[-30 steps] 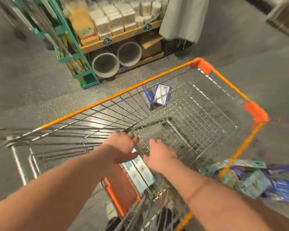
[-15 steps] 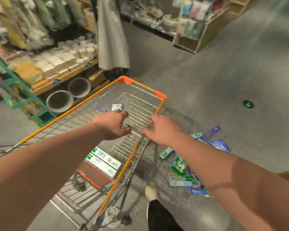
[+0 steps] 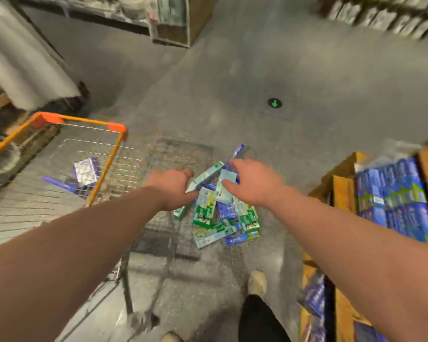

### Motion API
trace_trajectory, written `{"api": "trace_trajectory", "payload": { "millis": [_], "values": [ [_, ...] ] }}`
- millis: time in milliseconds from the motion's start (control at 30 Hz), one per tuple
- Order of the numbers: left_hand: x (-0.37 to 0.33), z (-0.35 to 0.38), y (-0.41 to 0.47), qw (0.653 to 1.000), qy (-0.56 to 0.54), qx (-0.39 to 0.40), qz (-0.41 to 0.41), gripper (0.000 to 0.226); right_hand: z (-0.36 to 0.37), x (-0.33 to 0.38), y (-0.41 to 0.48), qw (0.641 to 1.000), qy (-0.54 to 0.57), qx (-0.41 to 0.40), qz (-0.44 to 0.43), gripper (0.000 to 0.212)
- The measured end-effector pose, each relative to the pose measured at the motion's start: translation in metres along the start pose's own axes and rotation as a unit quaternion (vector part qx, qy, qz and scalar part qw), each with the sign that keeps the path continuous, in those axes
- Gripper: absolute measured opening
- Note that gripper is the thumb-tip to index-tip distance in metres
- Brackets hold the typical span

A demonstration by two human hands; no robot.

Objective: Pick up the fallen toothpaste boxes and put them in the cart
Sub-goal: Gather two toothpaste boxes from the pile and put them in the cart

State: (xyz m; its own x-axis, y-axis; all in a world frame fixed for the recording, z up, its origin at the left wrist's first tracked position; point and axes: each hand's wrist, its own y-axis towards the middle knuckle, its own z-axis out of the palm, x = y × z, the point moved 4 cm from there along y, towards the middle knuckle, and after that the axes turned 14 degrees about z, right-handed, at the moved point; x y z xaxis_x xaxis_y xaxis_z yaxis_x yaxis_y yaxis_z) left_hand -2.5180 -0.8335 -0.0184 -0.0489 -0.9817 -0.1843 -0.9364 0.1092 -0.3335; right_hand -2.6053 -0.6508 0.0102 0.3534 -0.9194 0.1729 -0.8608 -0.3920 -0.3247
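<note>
Now we reach over the boxes (image 3: 218,213).
Our left grip (image 3: 169,186) and right grip (image 3: 252,183) hang loose, fingers apart; cart (image 3: 83,120) alongside.

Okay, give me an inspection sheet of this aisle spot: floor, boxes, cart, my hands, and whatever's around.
Surface: grey speckled floor.
Job's things: toothpaste boxes heaped on the floor, right of the cart; at least two purple boxes lie in its basket.
Clutter: green arrow marker on the floor.
Grippers: left hand and right hand over the heap; too blurred to tell if either grips a box.
Cables: nothing seen.
Surroundings: shelf of blue boxes at right; grey cloth hanging at left.
</note>
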Motion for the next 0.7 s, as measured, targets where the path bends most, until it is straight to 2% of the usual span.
{"api": "trace_trajectory", "payload": {
  "millis": [100,233,367,500,700],
  "values": [
    [-0.022,0.024,0.047,0.999,-0.019,0.027,0.002,0.059,0.017,-0.046,0.034,1.000,-0.005,0.027,-0.003,0.053],
    [-0.040,0.057,0.104,0.998,-0.023,0.058,-0.007,0.059,0.044,-0.087,0.080,0.998,-0.011,0.066,-0.013,0.056],
    [-0.042,0.085,0.152,0.998,-0.037,0.050,-0.022,0.056,0.081,-0.117,0.117,0.994,-0.028,0.101,-0.006,0.054],
    [-0.020,0.130,0.203,0.997,-0.050,0.050,-0.017,0.055,0.138,-0.136,0.155,0.991,-0.032,0.133,0.007,0.060],
    [0.038,0.248,0.284,0.998,-0.024,0.059,0.002,0.058,0.274,-0.149,0.229,0.991,-0.012,0.135,0.011,0.050]
  ]
}}
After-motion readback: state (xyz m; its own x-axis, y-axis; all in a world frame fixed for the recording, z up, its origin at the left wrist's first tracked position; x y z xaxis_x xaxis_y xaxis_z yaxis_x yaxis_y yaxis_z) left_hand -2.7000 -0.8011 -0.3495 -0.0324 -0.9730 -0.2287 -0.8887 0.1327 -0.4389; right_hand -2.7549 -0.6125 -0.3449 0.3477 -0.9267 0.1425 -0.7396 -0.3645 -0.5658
